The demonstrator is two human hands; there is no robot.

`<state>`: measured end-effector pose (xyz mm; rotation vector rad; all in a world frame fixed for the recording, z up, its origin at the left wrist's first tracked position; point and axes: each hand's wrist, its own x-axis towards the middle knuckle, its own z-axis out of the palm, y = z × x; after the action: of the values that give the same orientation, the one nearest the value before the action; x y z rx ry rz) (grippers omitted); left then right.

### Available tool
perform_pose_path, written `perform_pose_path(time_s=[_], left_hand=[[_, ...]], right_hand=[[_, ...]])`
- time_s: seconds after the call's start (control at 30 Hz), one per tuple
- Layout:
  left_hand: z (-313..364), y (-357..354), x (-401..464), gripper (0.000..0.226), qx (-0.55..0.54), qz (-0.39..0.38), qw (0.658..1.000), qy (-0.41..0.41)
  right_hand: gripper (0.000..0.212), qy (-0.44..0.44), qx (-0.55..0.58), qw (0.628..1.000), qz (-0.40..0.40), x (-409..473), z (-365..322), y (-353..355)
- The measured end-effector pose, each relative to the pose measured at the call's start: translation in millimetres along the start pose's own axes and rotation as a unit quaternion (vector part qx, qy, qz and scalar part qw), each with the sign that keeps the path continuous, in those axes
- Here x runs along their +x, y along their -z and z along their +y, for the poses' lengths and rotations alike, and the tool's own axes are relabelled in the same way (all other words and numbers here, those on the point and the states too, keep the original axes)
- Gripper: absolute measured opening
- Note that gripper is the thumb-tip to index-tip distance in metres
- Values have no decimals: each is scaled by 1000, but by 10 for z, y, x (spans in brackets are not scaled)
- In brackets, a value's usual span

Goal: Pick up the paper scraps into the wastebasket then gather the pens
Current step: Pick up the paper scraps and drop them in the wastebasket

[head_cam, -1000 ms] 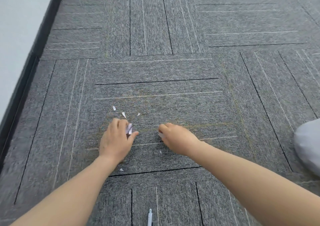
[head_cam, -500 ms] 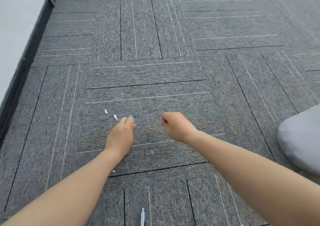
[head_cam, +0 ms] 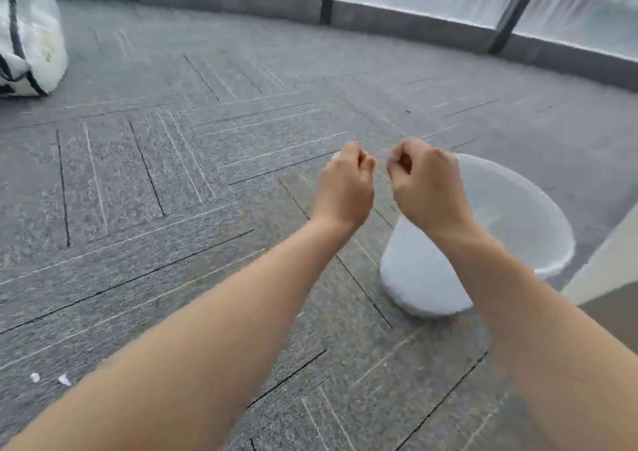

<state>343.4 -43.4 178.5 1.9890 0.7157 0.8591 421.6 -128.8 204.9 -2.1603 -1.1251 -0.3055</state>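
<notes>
1. Left hand and right hand are raised side by side, fingers curled; whether they pinch paper is too blurred to tell.
2. Wastebasket stands on the carpet at four o'clock of the hands, under the right wrist.
3. Two paper scraps lie at eight o'clock, well apart.

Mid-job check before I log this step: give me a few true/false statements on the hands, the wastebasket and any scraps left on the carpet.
1. Both hands, left hand and right hand, are raised with fingers curled. True.
2. The wastebasket lies tipped over. False: it stands upright, open.
3. Two scraps remain on the carpet at lower left. True.
4. The left hand is over the wastebasket. False: it is beside it, over carpet.
5. A pen is visible. False: none shows.
</notes>
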Motion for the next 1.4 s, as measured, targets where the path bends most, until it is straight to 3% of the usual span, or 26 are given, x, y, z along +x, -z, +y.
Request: perform_pose_path(time_s=[0.1, 0.23, 0.43, 0.57, 0.67, 0.8, 0.93, 1.1, 1.3, 1.4], left_hand=[[288, -428, 85, 16, 17, -78, 997, -15], [443, -861, 69, 15, 82, -167, 981, -56], [554, -1099, 37, 27, 99, -266, 956, -76], [467, -1094, 5, 26, 44, -246, 965, -76], [350, -971, -32, 23, 29, -172, 980, -101], [10, -593, -111, 18, 40, -78, 989, -117], [-619, -2, -373, 16, 100, -54, 993, -40], [-1544, 875, -1044, 18, 201, -29, 974, 100], [-2340, 1741, -2346, 21, 280, 38, 905, 318], [-2494, 2035, -2934, 21, 317, 76, 854, 406]], right_hand=[[15, -89, -60, 994, -7, -18, 566, 421], [13, -166, -60, 982, -62, -190, 1058, 699], [24, -184, -148, 963, -130, -332, 1351, 810], [21, -172, -171, 966, -92, -340, 1369, 772], [7, -161, -122, 978, -44, -309, 1262, 690], [3, -32, -39, 998, -27, -340, 754, 399], [3, 64, 31, 992, -108, -478, 143, -211], [8, 157, 73, 946, -273, -855, -488, -1047], [18, 282, -10, 820, -498, -1599, -867, -1881], [28, 326, -27, 766, -553, -1944, -986, -2121]])
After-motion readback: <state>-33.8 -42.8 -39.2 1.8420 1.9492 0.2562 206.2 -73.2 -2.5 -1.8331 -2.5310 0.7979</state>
